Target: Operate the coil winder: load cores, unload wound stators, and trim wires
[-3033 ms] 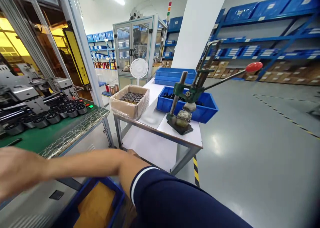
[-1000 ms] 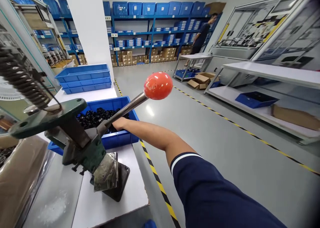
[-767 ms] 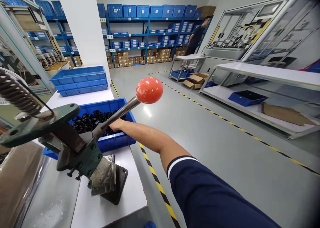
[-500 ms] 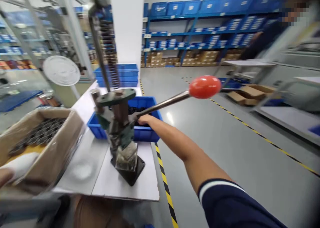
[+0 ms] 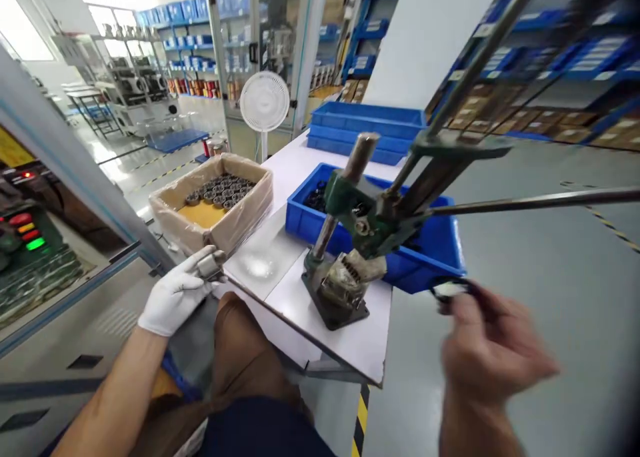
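My left hand [image 5: 175, 297], in a white glove, is closed around a short grey metal cylinder [image 5: 208, 266] just off the table's front edge. On the right, my bare right hand [image 5: 493, 350] pinches a thin black ring-shaped part [image 5: 445, 290], blurred by motion. Between the hands, a green hand-lever press [image 5: 363, 227] stands on the white table, its dark base near the front corner. Behind the press sits a blue bin [image 5: 425, 273] with black parts [image 5: 316, 197] inside. Neither hand touches the press.
A plastic-lined cardboard box [image 5: 245, 227] at the table's left holds rows of dark metal rings [image 5: 227, 189]. Stacked blue bins [image 5: 360, 137] stand at the back. The press lever [image 5: 540, 203] juts out to the right. A white fan [image 5: 265, 103] is behind the table.
My right hand has come out of the blue bin, now with the black ring-shaped part. My left hand has left the cardboard box with the metal cylinder. The view has turned left.
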### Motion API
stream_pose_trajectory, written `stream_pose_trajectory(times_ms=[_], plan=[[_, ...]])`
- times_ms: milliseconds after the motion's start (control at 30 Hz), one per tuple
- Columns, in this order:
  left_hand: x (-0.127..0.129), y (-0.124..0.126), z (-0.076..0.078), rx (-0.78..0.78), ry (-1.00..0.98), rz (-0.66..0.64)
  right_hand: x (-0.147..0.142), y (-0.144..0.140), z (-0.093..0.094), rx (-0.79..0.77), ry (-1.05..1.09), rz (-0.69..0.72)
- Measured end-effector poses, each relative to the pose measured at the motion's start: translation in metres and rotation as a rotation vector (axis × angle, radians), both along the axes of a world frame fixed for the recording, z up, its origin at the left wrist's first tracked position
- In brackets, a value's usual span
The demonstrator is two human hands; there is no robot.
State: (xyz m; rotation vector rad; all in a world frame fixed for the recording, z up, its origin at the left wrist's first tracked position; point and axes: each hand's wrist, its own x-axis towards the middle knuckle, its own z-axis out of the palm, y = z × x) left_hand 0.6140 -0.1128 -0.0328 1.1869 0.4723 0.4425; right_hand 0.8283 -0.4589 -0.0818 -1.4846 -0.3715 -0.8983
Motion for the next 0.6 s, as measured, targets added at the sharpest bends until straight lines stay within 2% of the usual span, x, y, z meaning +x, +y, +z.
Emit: stream_pose_trajectory(times_ms=[67, 133, 200, 267, 333, 433, 500, 600], plan=[[-0.016, -0.027, -0.014, -0.196, -0.087, -0.085, -0.051, 0.038, 0.001, -0.202, -0.003, 0.255], [-0.028, -0.048, -0.021, -0.283, -0.207, -0.129, -0.089, 0.08, 0.008, -0.363, -0.131, 0.493], [-0.04, -0.064, -0.024, -0.199, -0.264, -0.107, -0.117, 0.116, 0.015, -0.393, -0.291, 0.638], [-0.053, -0.073, -0.026, -0.077, -0.265, -0.062, -0.138, 0.14, 0.019, -0.381, -0.405, 0.735], [-0.068, -0.078, -0.03, 0.035, -0.229, -0.022, -0.153, 0.152, 0.02, -0.392, -0.46, 0.841], [-0.086, -0.08, -0.036, 0.144, -0.133, 0.05, -0.163, 0.156, 0.018, -0.464, -0.472, 1.013], [-0.094, -0.081, -0.039, 0.161, -0.073, 0.083, -0.164, 0.155, 0.017, -0.49, -0.467, 1.089], [-0.099, -0.081, -0.041, 0.13, -0.043, 0.047, -0.16, 0.153, 0.02, -0.51, -0.488, 1.109]])
